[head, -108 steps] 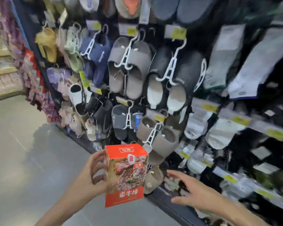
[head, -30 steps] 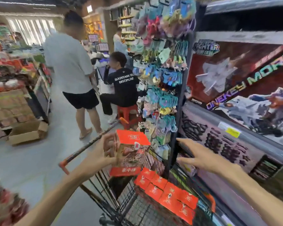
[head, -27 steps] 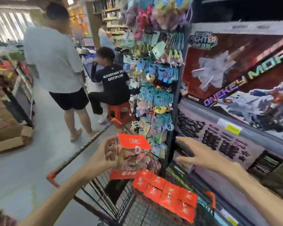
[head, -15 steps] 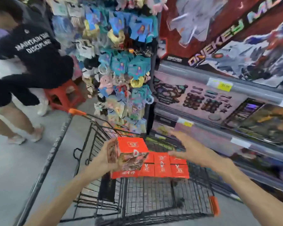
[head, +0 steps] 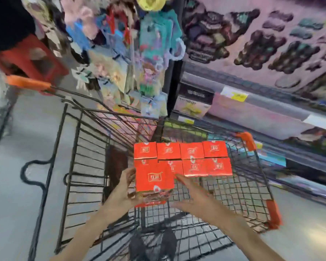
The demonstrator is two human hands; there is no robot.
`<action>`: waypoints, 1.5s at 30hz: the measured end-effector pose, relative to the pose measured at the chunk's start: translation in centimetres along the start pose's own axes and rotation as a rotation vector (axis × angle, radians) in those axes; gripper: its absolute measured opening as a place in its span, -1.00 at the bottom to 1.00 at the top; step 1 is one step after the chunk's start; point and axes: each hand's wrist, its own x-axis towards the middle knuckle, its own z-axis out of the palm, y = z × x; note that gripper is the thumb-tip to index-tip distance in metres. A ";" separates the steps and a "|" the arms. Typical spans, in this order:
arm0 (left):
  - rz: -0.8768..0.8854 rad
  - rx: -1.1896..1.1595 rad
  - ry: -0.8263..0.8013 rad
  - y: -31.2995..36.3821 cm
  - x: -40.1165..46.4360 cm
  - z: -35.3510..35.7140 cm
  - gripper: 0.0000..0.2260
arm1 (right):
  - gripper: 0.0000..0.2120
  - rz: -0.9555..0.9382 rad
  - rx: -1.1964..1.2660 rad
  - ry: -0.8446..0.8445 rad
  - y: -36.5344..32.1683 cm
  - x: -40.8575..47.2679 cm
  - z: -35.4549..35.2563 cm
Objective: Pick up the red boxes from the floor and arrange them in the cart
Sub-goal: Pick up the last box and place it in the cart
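head view: the red box [head: 154,179] is over the cart [head: 248,187], top face up, just before the two rows of boxes [head: 193,159], probably to begin a third row. the left hand [head: 123,193] clasps its side; the right hand [head: 193,202] is spread beside it, perhaps to guide.

Red box [head: 154,178] upright above black wire cart [head: 252,185], beside seemingly eight boxed neighbours [head: 193,158] in two rows.
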 end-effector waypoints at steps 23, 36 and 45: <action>-0.174 0.596 0.147 -9.3 4.2 7.7 0.07 | -0.02 0.128 0.203 0.049 9.7 4.3 4.2; 0.470 1.198 -0.487 -10.7 5.9 15.6 -0.16 | -0.11 0.161 0.194 0.090 13.2 4.5 4.9; 0.340 1.286 -0.588 -9.6 7.9 18.7 -0.18 | -0.04 0.185 0.114 0.102 15.2 2.9 3.9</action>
